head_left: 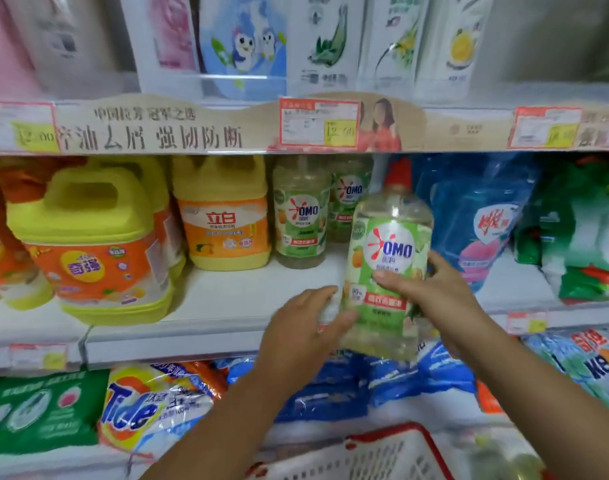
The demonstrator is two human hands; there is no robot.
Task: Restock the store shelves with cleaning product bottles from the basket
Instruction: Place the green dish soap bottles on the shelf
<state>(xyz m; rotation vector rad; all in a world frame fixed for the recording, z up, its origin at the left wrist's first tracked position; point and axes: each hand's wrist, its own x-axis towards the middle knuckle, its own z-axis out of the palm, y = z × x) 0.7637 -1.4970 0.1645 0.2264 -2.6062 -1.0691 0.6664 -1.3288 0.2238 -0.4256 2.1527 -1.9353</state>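
"What are the hands doing?"

"The right hand [431, 289] is clamped on the OMO bottle [387, 251], with the thumb across the label and the fingers wrapped round its side at 3 o'clock. The left hand [306, 327] grips the bottle's lower flank at 8 o'clock, with the thumb on the front."

"And where is the bottle?"

"It is upright with its red cap [398, 174] at 12 o'clock. Both hands hold it off the middle shelf [226, 306], and its base hangs in front of the shelf's edge."

"What is around it?"

"At 10 o'clock two shelved OMO bottles [299, 216] stand near each other, one set further back. Toward 9 o'clock are a yellow jug [223, 216] with an orange label and then a larger jug [95, 244]. At 3 o'clock is a blue bag [479, 220]. At 6 o'clock is the red-rimmed basket [400, 452], and at 7 o'clock a Tide bag [147, 407] lies on the shelf below."
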